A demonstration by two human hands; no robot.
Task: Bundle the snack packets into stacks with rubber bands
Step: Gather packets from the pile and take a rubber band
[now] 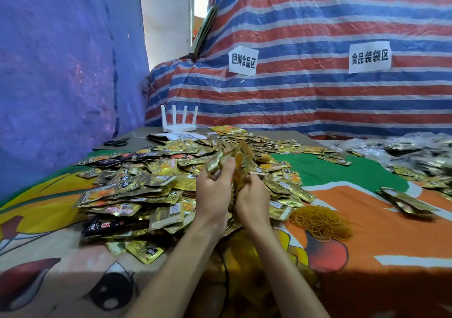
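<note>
Head view showed two hands meeting above the heap. The left hand (215, 190) had its fingers curled round a clutch of gold packets (238, 157), with the thumb lying up along them. The right hand (253, 196) gripped the same clutch lower down, its fingers bent tight. Motion blur made it impossible to tell how many packets were in that clutch.

Directly beneath and around the hands lay one big pile of snack packets (146, 183), far too many to count. It was mostly gold, with a few dark ones at its near left edge. Just right of the pile sat one heap of yellow rubber bands (320, 222) on the cartoon-printed cloth (379, 256). Further right lay one small stack of packets (406, 201), well apart from the pile.

At the far edge stood one white router (178, 124) with four antennas. Left of it lay one pair of black scissors (117, 142), and a printed sheet (181, 136) lay in front of it. A mound of clear bags (415, 146) filled the far right. Behind hung a striped tarp (305, 97) bearing two paper signs (242, 61) and (369, 57). The forearms hid part of the pile's near side.
</note>
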